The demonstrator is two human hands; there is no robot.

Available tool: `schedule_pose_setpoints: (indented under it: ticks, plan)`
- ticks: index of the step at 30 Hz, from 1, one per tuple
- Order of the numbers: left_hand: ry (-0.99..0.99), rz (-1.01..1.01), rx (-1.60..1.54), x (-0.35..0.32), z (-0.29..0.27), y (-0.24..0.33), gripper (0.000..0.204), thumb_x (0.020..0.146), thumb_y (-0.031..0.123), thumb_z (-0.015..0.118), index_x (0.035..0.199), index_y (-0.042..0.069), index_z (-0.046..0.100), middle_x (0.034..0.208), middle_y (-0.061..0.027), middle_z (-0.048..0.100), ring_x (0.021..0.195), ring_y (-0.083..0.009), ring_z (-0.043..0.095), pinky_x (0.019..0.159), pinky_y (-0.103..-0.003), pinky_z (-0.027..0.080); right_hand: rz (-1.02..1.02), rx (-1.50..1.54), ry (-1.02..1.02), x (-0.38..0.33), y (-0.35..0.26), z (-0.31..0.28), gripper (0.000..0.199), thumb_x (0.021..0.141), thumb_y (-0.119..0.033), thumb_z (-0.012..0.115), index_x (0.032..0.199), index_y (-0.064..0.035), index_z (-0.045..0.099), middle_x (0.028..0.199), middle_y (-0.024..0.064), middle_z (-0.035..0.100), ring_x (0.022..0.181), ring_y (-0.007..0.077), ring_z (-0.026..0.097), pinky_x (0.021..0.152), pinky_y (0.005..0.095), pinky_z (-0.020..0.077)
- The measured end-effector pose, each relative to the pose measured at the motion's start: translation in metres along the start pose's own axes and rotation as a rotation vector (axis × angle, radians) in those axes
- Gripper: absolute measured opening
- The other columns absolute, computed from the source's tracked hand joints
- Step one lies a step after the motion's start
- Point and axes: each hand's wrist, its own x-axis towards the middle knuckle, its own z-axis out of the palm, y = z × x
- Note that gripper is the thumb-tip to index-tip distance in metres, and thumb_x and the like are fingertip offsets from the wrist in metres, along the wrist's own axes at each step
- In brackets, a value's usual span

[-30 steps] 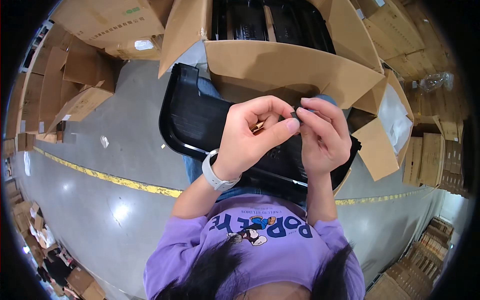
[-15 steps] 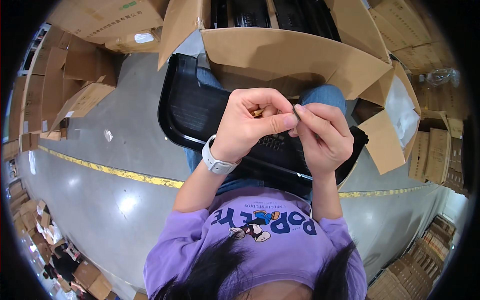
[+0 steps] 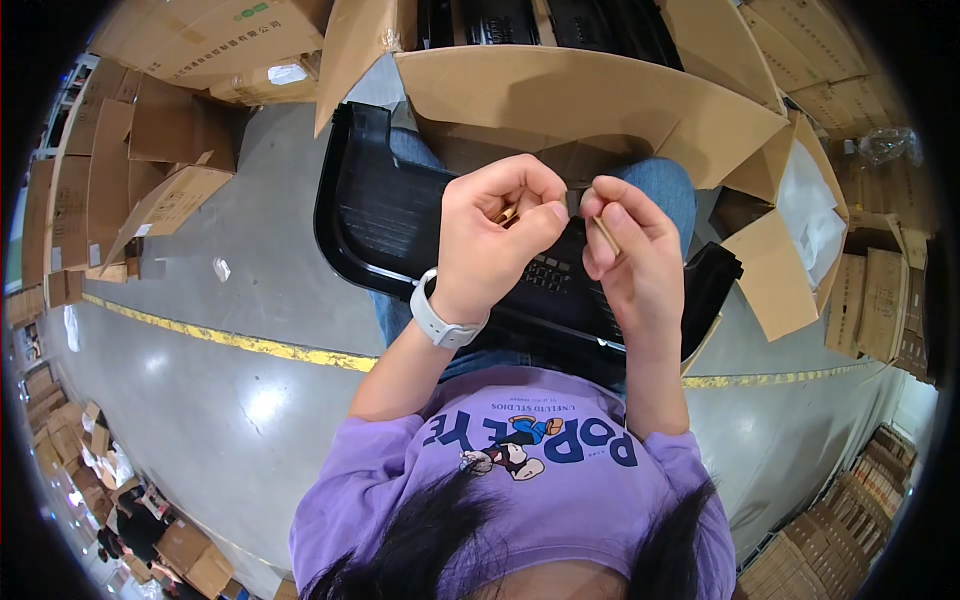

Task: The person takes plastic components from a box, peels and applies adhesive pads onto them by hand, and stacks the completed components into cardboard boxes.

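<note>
Over my lap, my left hand [image 3: 485,235] is closed, with thin yellowish-brown pieces [image 3: 508,214] showing inside the curled fingers. A small dark piece [image 3: 573,202] sits at its thumb and forefinger tips. Close by on the right, my right hand [image 3: 640,250] pinches a short narrow tan strip [image 3: 607,236]. The fingertips of the two hands are slightly apart. Beneath them a wide black plastic panel [image 3: 385,215] with a raised rim and rounded corners lies across my legs; my hands hide part of its middle.
An open cardboard carton [image 3: 590,95] with black panels inside stands just beyond my knees. Another open box [image 3: 770,260] with white lining is at the right. Cardboard boxes [image 3: 165,190] stand at the left. A yellow line [image 3: 230,338] crosses the grey floor.
My hands were touching at the fingertips and have moved apart. The tan strip now shows in my right hand. The black panel stays on my lap.
</note>
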Motion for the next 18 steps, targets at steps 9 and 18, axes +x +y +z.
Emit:
schedule_pose_setpoints:
  ticks: [9,18]
  plan:
    - [-0.047,0.086,0.290,-0.007,-0.003,-0.005,0.006,0.075,-0.003,0.063,0.075,0.001,0.059,0.058,0.0072,0.045,0.051,0.0011,0.033,0.047,-0.017,0.023,0.232,0.191,-0.081,-0.004,-0.009,-0.001,0.016,0.090,-0.010,0.059,0.100,0.0022,0.063,0.074,0.0009,0.056,0.060,0.0063,0.048,0.054,0.0181,0.0393]
    - [-0.119,0.135,0.388,-0.007,-0.005,-0.012,0.006,0.067,-0.001,0.064,0.068,0.001,0.058,0.060,0.0011,0.046,0.050,-0.0037,0.038,0.045,-0.021,0.028,0.097,-0.352,0.105,-0.013,-0.005,-0.010,0.012,0.083,-0.008,0.066,0.089,0.0030,0.068,0.070,-0.0009,0.061,0.065,0.0029,0.053,0.058,0.0158,0.0396]
